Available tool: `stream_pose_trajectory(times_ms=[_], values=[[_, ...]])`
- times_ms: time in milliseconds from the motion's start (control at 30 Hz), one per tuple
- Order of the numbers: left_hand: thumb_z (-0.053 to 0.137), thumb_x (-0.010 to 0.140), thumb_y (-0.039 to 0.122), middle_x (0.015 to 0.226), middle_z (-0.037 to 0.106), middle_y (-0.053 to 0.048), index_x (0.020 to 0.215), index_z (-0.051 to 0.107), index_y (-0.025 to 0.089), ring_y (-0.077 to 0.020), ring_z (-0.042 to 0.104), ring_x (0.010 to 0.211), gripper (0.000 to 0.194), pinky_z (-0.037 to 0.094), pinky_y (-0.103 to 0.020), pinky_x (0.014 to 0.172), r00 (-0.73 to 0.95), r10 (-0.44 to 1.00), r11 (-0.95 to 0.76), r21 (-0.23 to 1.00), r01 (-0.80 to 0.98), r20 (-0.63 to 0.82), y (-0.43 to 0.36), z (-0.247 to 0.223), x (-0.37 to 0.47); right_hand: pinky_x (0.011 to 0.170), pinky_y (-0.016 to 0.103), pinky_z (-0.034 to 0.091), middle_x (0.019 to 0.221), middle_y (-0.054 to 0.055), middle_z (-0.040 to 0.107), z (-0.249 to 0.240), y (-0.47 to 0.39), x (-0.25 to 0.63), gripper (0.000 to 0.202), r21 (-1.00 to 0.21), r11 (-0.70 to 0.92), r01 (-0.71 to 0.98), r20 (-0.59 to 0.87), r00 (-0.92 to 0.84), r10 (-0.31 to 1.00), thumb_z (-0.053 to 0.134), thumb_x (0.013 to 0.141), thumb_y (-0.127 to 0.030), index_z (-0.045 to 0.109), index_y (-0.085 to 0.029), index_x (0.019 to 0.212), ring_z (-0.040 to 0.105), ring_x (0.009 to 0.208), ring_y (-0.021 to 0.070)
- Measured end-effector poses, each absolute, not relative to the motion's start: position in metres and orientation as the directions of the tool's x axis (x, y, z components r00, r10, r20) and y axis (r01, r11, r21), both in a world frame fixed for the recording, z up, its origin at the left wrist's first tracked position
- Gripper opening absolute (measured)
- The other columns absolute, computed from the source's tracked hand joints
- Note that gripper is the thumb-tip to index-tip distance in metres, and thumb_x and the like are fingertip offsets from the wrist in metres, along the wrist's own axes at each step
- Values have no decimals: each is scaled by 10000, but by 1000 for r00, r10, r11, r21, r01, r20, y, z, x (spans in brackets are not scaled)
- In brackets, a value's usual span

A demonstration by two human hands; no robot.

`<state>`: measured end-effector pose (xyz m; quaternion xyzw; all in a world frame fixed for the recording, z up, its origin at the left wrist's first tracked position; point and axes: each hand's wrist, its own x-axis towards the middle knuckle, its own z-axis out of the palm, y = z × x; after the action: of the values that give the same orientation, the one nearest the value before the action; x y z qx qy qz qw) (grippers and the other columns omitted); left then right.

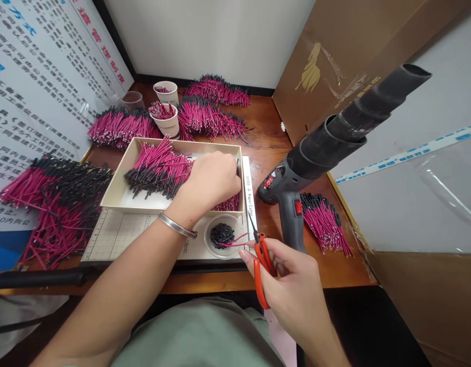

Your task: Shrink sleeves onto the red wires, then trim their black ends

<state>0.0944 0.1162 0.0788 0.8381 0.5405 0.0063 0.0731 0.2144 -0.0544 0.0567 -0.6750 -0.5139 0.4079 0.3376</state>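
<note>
My left hand [214,176], with a silver bracelet at the wrist, reaches over the right part of a cream box [116,186]. Its fingertips are hidden behind the hand, so what they grip cannot be made out. Pink wires with black ends [159,171] are piled in the box. Orange-handled scissors [260,295] rest in my right hand [292,275], points up. Between that thumb and forefinger are pink wires [235,245], stretching left over a round clear tub [209,248] that holds small black pieces [222,234].
A paper cutter board [116,234] lies under the box. Behind it stand paper cups [166,125] of wires. Wire bundles [121,125] lie left, behind and right. A black heat gun [292,214] stands at the right, nozzle up, near a brown carton [315,61].
</note>
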Motion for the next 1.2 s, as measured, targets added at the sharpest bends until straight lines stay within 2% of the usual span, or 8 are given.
stream_pose_trajectory(times_ms=[67, 167, 233, 333, 500, 733, 1033, 1200], values=[[503, 893, 175, 812, 756, -152, 837, 786, 137, -282, 693, 778, 291, 475, -387, 702, 388, 922, -381, 171, 909, -11, 114, 81, 89, 510, 225, 279, 586, -35, 323, 58, -55, 214, 450, -880, -265, 395, -214, 168, 962, 682, 891, -463, 494, -174, 602, 276, 566, 65], [536, 931, 234, 770, 747, -76, 817, 765, 178, -218, 646, 700, 262, 446, -352, 682, 368, 922, -388, 305, 870, 123, 103, 85, 66, 528, 226, 343, 598, -16, 408, 64, -54, 214, 393, -892, -292, 346, -211, 255, 944, 715, 857, -470, 616, -167, 628, 345, 579, 75], [580, 944, 235, 756, 735, -31, 813, 743, 190, -181, 625, 684, 213, 442, -321, 681, 459, 847, -531, 390, 752, 268, 89, 88, 44, 490, 215, 354, 575, -10, 468, 69, -51, 215, 325, -919, -253, 303, -155, 312, 937, 757, 811, -461, 708, -170, 677, 377, 543, 74], [586, 1012, 230, 808, 744, -13, 865, 718, 179, -176, 610, 740, 204, 453, -319, 724, 634, 628, -778, 344, 526, 451, 65, 87, 14, 427, 190, 340, 553, -5, 546, 77, -44, 214, 243, -954, -179, 240, -90, 341, 936, 791, 773, -433, 787, -192, 746, 401, 485, 67], [599, 1025, 150, 841, 740, -15, 899, 691, 165, -187, 517, 730, 157, 361, -354, 673, 702, 548, -836, 276, 475, 454, 35, 77, -2, 394, 156, 275, 480, -50, 462, 78, -33, 204, 190, -985, -123, 124, -88, 257, 962, 821, 774, -392, 806, -204, 796, 349, 435, 36], [610, 1016, 115, 841, 730, 1, 914, 666, 183, -192, 458, 732, 135, 326, -367, 668, 722, 522, -852, 245, 463, 453, 23, 71, -6, 387, 159, 276, 477, -60, 461, 79, -28, 198, 194, -985, -129, 114, -102, 219, 970, 769, 814, -342, 731, -173, 726, 361, 419, 33], [653, 1006, 157, 1009, 774, -45, 1095, 695, 157, -199, 588, 833, 98, 457, -377, 750, 576, 614, -787, 359, 502, 541, 18, 70, 8, 375, 150, 294, 461, -81, 454, 82, -29, 196, 163, -994, -71, 89, -51, 207, 977, 733, 832, -286, 693, -184, 712, 381, 403, 33], [689, 984, 130, 910, 782, 2, 986, 701, 182, -175, 582, 776, 53, 462, -362, 729, 537, 632, -773, 415, 480, 558, 15, 68, 19, 384, 150, 310, 509, -77, 483, 79, -31, 191, 162, -995, -63, 74, -51, 157, 986, 714, 864, -290, 706, -187, 739, 389, 414, 30]])
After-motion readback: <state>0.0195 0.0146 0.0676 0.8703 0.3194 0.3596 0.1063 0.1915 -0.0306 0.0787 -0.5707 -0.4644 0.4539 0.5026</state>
